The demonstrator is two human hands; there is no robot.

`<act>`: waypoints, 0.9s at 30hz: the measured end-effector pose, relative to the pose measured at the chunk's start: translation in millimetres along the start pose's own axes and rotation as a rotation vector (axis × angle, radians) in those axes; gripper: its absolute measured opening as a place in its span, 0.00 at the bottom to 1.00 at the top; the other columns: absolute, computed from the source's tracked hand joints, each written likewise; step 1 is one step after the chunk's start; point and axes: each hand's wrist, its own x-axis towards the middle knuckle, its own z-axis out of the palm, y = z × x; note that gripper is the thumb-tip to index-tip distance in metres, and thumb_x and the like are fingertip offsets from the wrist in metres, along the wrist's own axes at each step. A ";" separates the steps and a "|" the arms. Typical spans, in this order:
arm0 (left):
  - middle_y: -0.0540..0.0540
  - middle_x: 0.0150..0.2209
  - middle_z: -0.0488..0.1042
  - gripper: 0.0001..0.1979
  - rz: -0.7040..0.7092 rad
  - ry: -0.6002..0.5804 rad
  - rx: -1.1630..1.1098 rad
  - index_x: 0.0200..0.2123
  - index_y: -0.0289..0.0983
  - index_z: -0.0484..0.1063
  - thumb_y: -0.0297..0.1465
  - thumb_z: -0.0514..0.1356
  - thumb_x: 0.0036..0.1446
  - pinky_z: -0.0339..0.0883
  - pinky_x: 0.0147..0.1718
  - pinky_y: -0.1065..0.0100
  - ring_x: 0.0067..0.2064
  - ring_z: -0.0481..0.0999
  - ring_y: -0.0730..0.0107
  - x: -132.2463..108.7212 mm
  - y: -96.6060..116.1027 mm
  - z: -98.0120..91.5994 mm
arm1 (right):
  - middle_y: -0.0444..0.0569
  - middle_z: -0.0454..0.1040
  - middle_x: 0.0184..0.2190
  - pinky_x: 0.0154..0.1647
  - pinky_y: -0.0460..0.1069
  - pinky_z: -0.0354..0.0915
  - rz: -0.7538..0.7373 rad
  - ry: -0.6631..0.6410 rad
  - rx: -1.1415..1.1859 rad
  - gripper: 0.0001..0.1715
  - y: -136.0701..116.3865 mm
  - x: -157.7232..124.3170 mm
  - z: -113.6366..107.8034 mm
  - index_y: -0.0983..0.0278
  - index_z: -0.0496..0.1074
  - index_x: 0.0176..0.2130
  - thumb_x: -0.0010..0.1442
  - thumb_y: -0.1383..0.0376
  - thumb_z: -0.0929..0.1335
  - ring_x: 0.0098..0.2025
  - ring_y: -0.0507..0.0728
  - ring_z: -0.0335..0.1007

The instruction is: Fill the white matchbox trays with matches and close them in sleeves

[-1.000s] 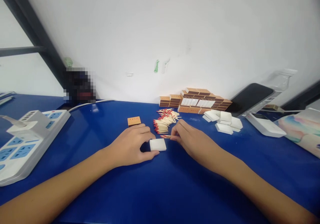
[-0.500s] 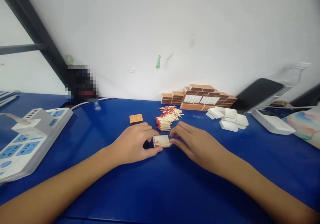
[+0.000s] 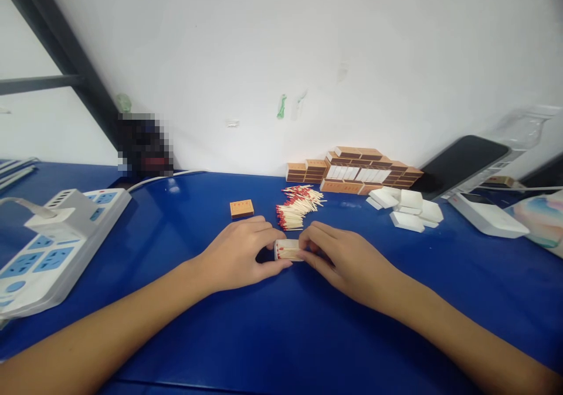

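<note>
A small white matchbox tray (image 3: 288, 243) with red-tipped matches (image 3: 288, 253) lying in it rests on the blue table. My left hand (image 3: 241, 253) grips it at the left end, thumb on the near side and fingers on the far side. At the right end, my right hand (image 3: 352, 260) is closed, thumb and forefinger on the ends of the matches; its fingertips cover that end. Just beyond the tray lies a loose pile of matches (image 3: 295, 210), heads mostly to the left. An orange matchbox cover (image 3: 241, 208) lies behind my left hand.
Stacked matchboxes (image 3: 352, 186) stand along the wall. Several white trays (image 3: 409, 201) lie in a heap to their right, near a leaning black phone (image 3: 464, 163) and a white device (image 3: 488, 216). On the left is a power strip (image 3: 48, 260) with a plugged cable.
My right hand has moved left, and its fingers now cover the tray's right end and the match ends. My left hand keeps its grip. The view has shifted slightly.
</note>
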 end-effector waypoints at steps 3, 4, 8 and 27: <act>0.47 0.35 0.78 0.14 0.021 0.020 0.008 0.43 0.37 0.79 0.42 0.66 0.64 0.69 0.36 0.64 0.38 0.76 0.64 -0.2 -0.5 0.4 | 0.50 0.77 0.39 0.35 0.50 0.68 -0.009 0.006 0.015 0.08 -0.4 0.5 -0.5 0.61 0.73 0.45 0.74 0.64 0.64 0.35 0.56 0.74; 0.47 0.36 0.78 0.14 0.031 0.027 0.009 0.44 0.37 0.79 0.42 0.66 0.64 0.70 0.36 0.64 0.38 0.76 0.64 -0.4 -0.5 0.5 | 0.50 0.77 0.39 0.36 0.50 0.68 -0.005 -0.001 0.022 0.09 -0.9 0.7 -0.2 0.61 0.73 0.45 0.74 0.64 0.64 0.36 0.56 0.74; 0.47 0.36 0.79 0.14 0.053 0.024 0.002 0.44 0.37 0.79 0.42 0.65 0.65 0.69 0.37 0.64 0.39 0.76 0.64 -1.4 -0.7 1.1 | 0.48 0.76 0.37 0.33 0.49 0.65 0.034 -0.009 0.065 0.07 -3.7 1.7 1.7 0.61 0.74 0.41 0.72 0.66 0.66 0.34 0.54 0.73; 0.49 0.34 0.76 0.15 -0.025 -0.064 0.053 0.40 0.37 0.79 0.44 0.67 0.63 0.64 0.35 0.66 0.37 0.74 0.67 2.7 -1.9 -0.3 | 0.49 0.72 0.39 0.39 0.51 0.66 0.126 0.067 0.032 0.06 29.4 21.0 18.1 0.61 0.74 0.43 0.72 0.64 0.67 0.39 0.57 0.71</act>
